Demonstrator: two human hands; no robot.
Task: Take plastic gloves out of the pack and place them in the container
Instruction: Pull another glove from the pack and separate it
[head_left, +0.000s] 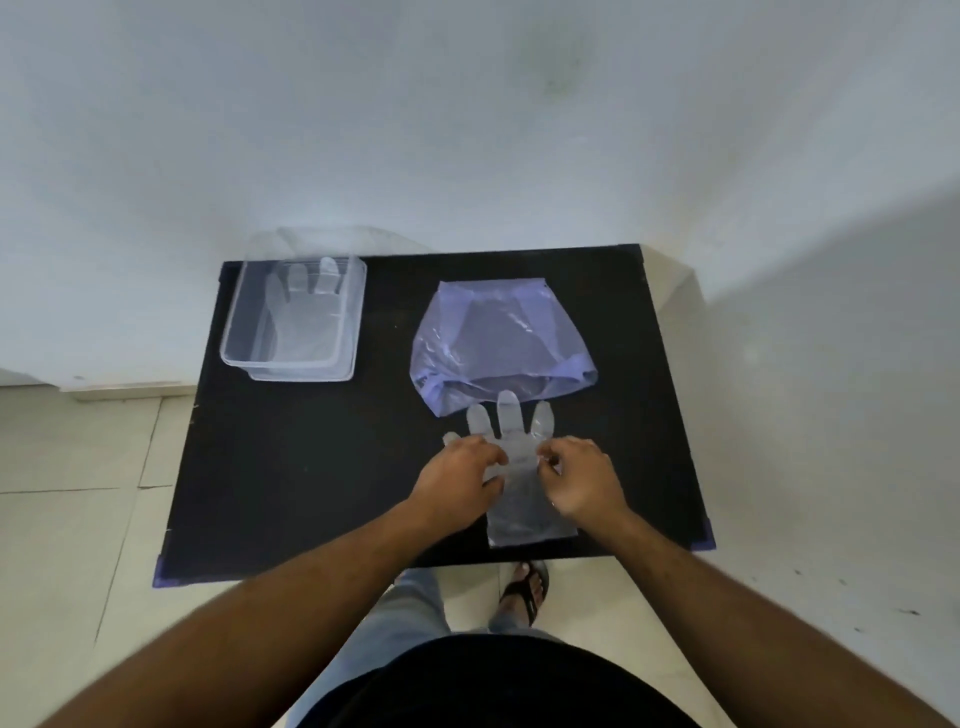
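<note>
Hands, left (464, 475) and right (582, 475), pinched the flimsy, feather-light glove (519, 467) at mid-palm edges, where thin slippery film gathers best

Black bench (311, 467), purple tape at near corners. Resting directly on it: clear container (239, 322) at far left, purple pack (498, 338) at centre right, one clear glove (519, 499) flat near front edge.

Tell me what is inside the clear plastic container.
One translucent plastic glove lies flat in the clear plastic container, fingers pointing toward the wall. Whether more gloves lie beneath it cannot be told.
</note>
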